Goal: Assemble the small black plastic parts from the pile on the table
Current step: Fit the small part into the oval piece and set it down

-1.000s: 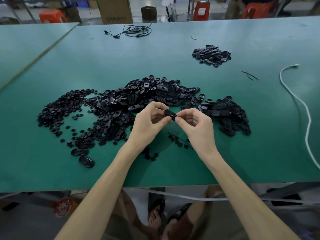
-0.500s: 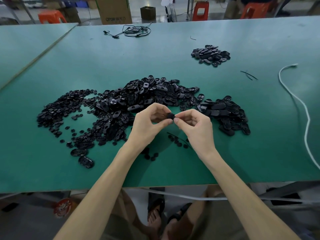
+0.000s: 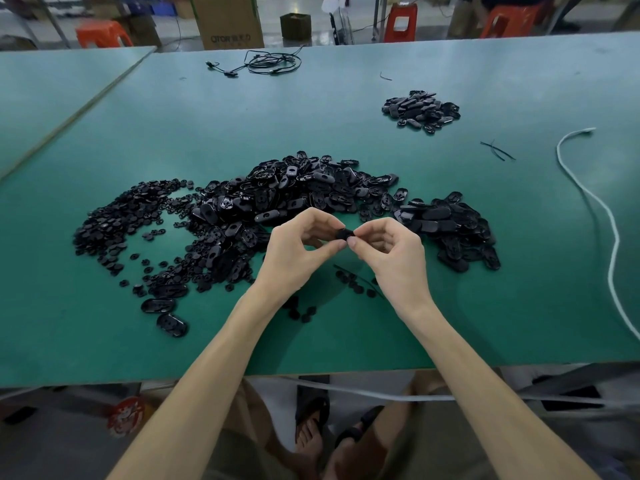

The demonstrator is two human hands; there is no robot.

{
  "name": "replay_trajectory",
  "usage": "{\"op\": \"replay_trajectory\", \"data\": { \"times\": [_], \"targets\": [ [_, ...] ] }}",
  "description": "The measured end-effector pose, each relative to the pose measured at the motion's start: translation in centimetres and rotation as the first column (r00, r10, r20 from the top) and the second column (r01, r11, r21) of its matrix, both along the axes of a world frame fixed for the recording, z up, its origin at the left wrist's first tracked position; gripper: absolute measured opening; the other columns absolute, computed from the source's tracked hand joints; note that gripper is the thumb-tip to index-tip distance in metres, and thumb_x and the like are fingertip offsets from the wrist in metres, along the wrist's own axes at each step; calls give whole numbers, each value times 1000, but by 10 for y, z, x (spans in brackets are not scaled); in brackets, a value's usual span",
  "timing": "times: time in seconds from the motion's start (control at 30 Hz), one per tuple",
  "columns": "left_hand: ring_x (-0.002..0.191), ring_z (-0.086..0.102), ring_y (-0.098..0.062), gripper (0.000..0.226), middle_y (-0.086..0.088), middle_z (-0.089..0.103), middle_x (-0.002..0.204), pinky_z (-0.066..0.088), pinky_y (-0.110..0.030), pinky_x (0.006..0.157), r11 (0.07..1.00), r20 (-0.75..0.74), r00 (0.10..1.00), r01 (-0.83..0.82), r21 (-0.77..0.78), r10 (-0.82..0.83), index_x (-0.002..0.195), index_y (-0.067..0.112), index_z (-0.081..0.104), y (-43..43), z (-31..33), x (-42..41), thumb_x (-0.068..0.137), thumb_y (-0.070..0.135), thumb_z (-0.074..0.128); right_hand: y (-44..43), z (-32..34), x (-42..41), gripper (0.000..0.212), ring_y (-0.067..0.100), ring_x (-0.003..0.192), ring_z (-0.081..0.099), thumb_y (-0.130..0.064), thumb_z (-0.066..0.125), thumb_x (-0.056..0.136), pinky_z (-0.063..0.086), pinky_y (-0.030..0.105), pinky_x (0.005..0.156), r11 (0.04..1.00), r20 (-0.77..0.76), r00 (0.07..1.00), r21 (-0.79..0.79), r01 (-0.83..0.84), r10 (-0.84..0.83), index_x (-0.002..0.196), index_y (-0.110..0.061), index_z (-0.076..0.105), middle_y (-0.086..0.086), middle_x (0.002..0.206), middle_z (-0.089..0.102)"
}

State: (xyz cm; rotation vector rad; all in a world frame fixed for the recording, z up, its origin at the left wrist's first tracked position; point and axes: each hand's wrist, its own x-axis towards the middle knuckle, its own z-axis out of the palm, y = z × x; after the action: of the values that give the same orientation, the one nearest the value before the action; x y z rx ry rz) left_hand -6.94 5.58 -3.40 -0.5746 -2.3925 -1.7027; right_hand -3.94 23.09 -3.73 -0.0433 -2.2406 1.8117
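Together left hand (image 3: 294,252) and right hand (image 3: 393,256) pinch one black part (image 3: 341,234) over green table (image 3: 311,116), orange stool (image 3: 401,24) beyond.

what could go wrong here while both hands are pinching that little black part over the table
1. The small black part is held only by the fingers of the left hand and the right hand. If it slips, it could drop among the big pile and be hard to pick out again.
2. Loose pieces lie under the wrists, toward the near edge of the table. A forearm might sweep them off.
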Motion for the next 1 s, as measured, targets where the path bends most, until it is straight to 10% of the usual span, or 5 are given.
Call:
{"op": "replay_trajectory", "data": {
  "times": [1.0],
  "targets": [
    [86,76,-17,14,3,78,92,58,-27,81,997,25,997,71,9,-72,104,16,74,0,-1,0,92,10,78,2,1,2,8,20,76,71,-15,80,91,58,31,68,994,-36,997,-83,-74,72,90,-23,77,-2,84,78]
  ]
}}
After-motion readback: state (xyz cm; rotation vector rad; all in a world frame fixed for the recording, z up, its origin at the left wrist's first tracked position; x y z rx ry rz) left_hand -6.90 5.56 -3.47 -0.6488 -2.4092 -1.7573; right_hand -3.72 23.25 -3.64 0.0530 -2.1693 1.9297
